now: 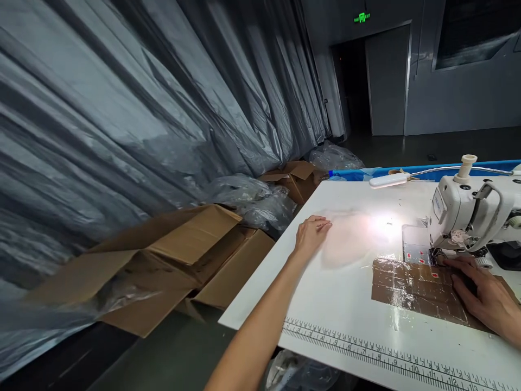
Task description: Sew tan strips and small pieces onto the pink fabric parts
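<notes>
My left hand (313,232) is over the left part of the white table, its fingers drawn together in a pinch. Whatever they hold, if anything, is too thin to make out. Beside it lies a faint pinkish patch (348,239), either sheer material or a shadow; I cannot tell which. My right hand (486,290) rests on a brown, tape-covered sheet (407,285), fingers stretched and apart, fingertips close to the presser foot (436,257) of a white sewing machine (451,212). Small red marks dot the metal plate (415,252) by the foot.
A printed ruler (358,348) runs along the white table's (325,298) front edge. A white lamp (389,180) lies at the back. To the left are an open cardboard box (195,239), clear plastic bags (254,198) and a silver curtain (134,108); another carton (299,179) stands behind.
</notes>
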